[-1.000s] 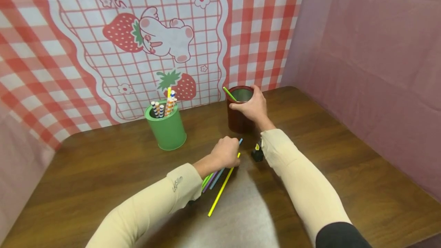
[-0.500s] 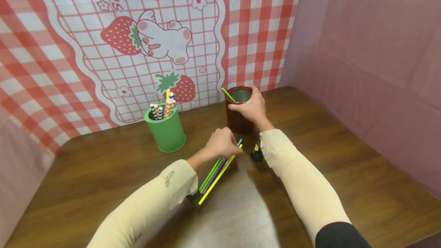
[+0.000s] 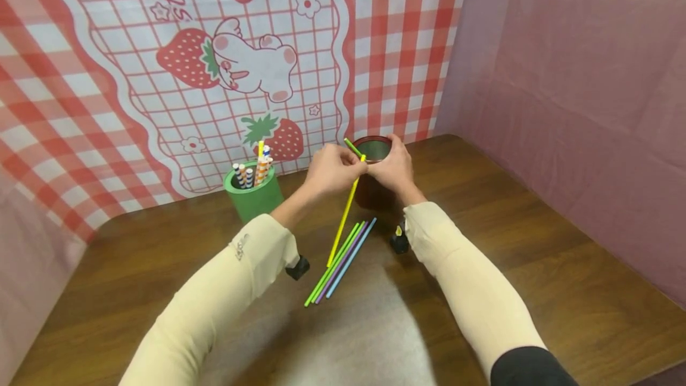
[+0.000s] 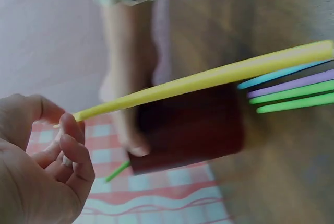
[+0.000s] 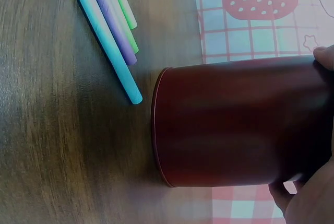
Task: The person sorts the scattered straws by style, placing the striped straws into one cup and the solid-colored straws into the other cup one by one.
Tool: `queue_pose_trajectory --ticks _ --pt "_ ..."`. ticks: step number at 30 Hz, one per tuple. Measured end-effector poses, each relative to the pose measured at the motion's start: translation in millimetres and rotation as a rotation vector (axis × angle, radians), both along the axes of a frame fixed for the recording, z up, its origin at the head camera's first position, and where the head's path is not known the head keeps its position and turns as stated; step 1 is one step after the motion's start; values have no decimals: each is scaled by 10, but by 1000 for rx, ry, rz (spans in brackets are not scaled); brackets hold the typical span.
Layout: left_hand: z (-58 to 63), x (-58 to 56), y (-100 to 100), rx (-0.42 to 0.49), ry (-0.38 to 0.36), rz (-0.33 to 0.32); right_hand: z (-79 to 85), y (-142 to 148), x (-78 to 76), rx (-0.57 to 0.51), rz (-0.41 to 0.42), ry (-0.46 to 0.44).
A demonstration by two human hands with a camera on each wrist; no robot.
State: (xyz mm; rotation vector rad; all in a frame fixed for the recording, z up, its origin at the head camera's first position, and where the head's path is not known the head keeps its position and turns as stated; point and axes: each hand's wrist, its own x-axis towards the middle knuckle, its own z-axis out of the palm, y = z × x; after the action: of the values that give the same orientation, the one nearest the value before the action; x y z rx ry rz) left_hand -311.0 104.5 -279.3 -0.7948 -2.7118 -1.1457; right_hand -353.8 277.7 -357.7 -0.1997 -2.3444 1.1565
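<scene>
A yellow straw (image 3: 345, 219) hangs from my left hand (image 3: 333, 170), pinched near its upper end between thumb and fingers; in the left wrist view the straw (image 4: 209, 79) slants across the picture. My right hand (image 3: 395, 165) grips the dark red cylindrical can (image 5: 235, 125) near its rim, thumb and fingers on opposite sides. One green straw (image 3: 352, 148) leans out of the can. On the table below lie a blue straw (image 3: 351, 259), a purple straw (image 5: 112, 18) and green straws (image 3: 329, 267), side by side.
A green can (image 3: 256, 198) with striped paper straws (image 3: 261, 165) and a yellow one stands to the left, partly behind my left forearm. A strawberry-patterned cloth (image 3: 241, 64) hangs behind the table (image 3: 482, 243). Pink fabric (image 3: 579, 106) lines the right side.
My left hand has picked the yellow straw off the table and raised it up to the red can's rim. The other loose straws stay on the table; my right hand keeps its grip.
</scene>
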Motion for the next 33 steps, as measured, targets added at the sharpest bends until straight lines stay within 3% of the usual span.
queue_pose_trajectory --ticks 5,8,14,18,24,33 --pt "305 -91 17 178 78 81 -7 3 -8 -18 18 -3" --pt "443 -156 17 304 89 120 -10 0 -12 -22 19 -6" --pt "623 -277 27 529 105 171 -21 4 -11 -2 13 -12" --pt "712 -339 41 625 153 220 -16 13 0 -12 14 -5" --pt "705 -426 40 704 202 268 -28 5 -19 -15 17 11" --pt "434 -472 155 666 171 264 -15 -2 -10 -31 24 5"
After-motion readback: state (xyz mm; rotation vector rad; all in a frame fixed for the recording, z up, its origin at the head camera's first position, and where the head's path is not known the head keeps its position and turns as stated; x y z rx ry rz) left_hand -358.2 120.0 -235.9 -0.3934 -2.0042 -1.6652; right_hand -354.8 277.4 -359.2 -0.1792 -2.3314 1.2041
